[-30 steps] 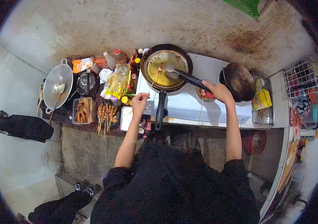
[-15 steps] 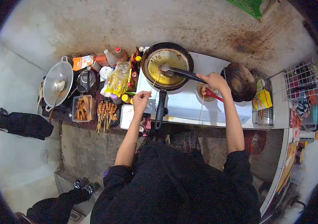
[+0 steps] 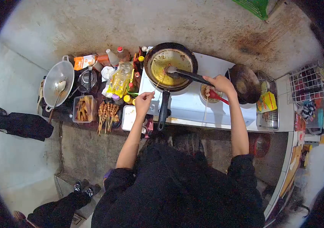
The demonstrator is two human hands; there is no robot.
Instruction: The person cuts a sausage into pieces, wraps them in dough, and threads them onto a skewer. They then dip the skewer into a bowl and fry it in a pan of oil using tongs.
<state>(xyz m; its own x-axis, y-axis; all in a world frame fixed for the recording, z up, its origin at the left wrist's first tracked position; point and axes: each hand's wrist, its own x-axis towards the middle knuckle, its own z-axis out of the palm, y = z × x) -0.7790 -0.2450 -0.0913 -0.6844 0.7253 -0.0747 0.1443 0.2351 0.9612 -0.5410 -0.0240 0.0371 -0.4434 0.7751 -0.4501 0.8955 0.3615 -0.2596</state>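
Observation:
A black frying pan (image 3: 170,65) with yellow oil sits on a white stove (image 3: 192,104). My left hand (image 3: 143,102) pinches a thin wooden skewer (image 3: 159,83) whose food end rests in the oil. My right hand (image 3: 221,84) grips the black handle of a spatula (image 3: 186,75); its blade lies in the pan against the skewered piece. Just below my right hand stands a small bowl (image 3: 208,93) with a red utensil in it.
A dark wok (image 3: 245,81) sits on the stove's right burner. Left of the stove are bottles, an oil pouch (image 3: 118,80), raw skewers (image 3: 107,114), a food container (image 3: 84,109), a kettle and a metal wok (image 3: 58,83). A dish rack (image 3: 309,81) is at right. Another person's feet (image 3: 84,187) are at lower left.
My right hand has shifted up and a little right with the spatula, uncovering the small bowl. The left hand stays on the skewer, almost still.

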